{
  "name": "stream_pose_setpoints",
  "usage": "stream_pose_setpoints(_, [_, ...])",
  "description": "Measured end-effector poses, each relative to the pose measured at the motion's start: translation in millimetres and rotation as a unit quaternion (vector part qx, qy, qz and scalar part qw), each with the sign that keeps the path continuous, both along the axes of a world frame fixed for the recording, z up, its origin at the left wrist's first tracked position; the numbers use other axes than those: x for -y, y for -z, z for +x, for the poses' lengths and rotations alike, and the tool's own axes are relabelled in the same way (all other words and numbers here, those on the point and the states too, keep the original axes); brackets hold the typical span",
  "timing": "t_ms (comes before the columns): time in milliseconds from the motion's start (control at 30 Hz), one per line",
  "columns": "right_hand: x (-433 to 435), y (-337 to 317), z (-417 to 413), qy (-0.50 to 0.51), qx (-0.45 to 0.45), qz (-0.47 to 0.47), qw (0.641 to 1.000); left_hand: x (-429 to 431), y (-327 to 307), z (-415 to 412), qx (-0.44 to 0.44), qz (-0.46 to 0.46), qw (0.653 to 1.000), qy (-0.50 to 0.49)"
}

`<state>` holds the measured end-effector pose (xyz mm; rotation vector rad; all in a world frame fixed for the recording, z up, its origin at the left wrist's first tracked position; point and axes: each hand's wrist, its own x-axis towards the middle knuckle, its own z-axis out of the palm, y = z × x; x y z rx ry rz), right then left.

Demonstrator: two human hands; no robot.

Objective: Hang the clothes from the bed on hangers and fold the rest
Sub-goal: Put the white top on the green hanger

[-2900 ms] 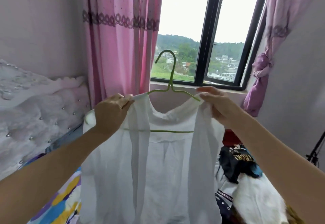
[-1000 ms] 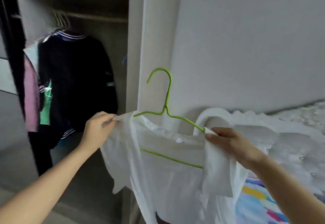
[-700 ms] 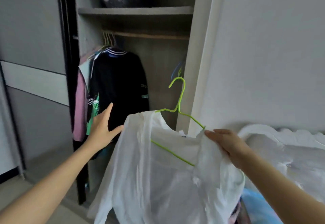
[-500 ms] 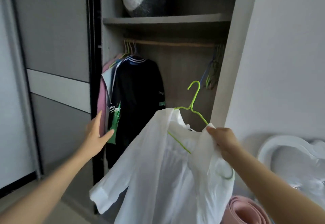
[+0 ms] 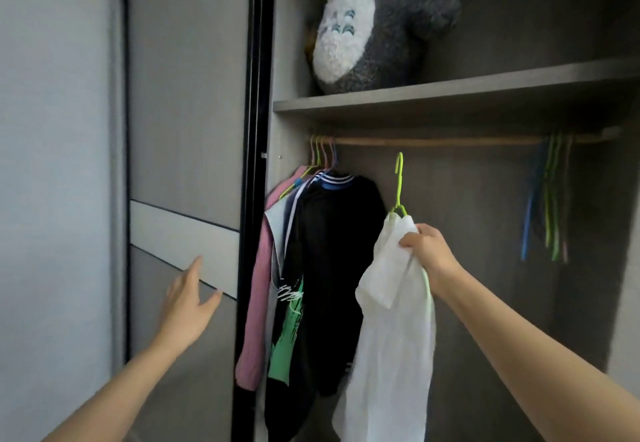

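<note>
A white shirt (image 5: pixel 391 337) hangs on a green hanger (image 5: pixel 399 185) inside the open wardrobe. My right hand (image 5: pixel 427 249) grips the shirt's shoulder together with the hanger and holds it up, edge-on. The hanger's hook points up and sits just below the wooden rail (image 5: pixel 450 141), not touching it. My left hand (image 5: pixel 188 303) is off to the left in front of the sliding door, fingers spread, holding nothing.
Several garments hang at the rail's left end: a black top (image 5: pixel 332 268) and a pink one (image 5: pixel 256 303). Empty coloured hangers (image 5: pixel 550 199) hang at the right end. A grey plush toy (image 5: pixel 374 22) sits on the shelf (image 5: pixel 450 95) above. The sliding door (image 5: pixel 183 129) stands left.
I turned from the bed to the wardrobe. My left hand let go of the shirt and moved left. My right hand raised the hanger toward the rail, turning it edge-on.
</note>
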<state>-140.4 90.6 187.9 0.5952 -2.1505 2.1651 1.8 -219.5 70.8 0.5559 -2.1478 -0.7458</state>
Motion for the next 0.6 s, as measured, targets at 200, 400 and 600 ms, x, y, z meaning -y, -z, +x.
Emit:
stream_pose_setpoints(200, [73.3, -19.7, -90.6, 0.029, -0.094, 0.042, 0.994, 39.7, -67.8, -85.9, 0.018, -0.075, 0.995, -0.068])
stream_pose_setpoints(400, [148.8, -39.9, -173.9, 0.047, -0.182, 0.071, 0.980, 74.6, -89.9, -153.3, 0.011, -0.122, 0.992, -0.040])
stream_pose_setpoints(600, [205.7, -54.4, -233.4, 0.100, -0.177, 0.116, 0.972, 119.7, -97.3, -196.9, 0.016, -0.166, 0.984, -0.055])
